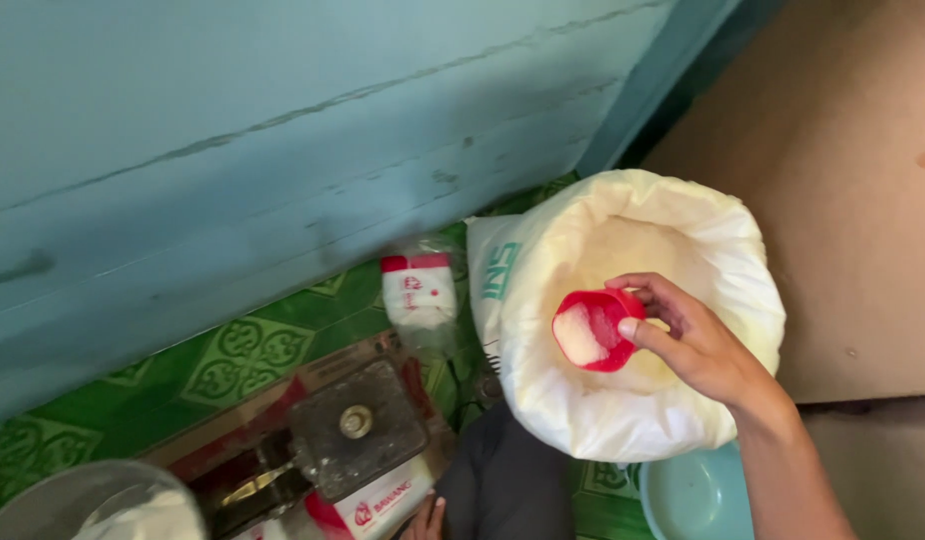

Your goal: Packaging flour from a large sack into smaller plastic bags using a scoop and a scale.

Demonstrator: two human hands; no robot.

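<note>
The right hand (698, 345) grips a small red cup (595, 330) by its rim, tilted and holding white grains, just above the open mouth of a large white sack (633, 300) full of the same grains. The sack stands on the green patterned floor (253, 355) beside the blue wall (283, 130). Only the fingertips of the left hand (425, 520) show at the bottom edge, touching a red-and-white packet (383, 503); I cannot tell their grip. A light blue bowl (688, 495) lies near the sack.

Right hand (698, 345) outstretched, grip closed
</note>
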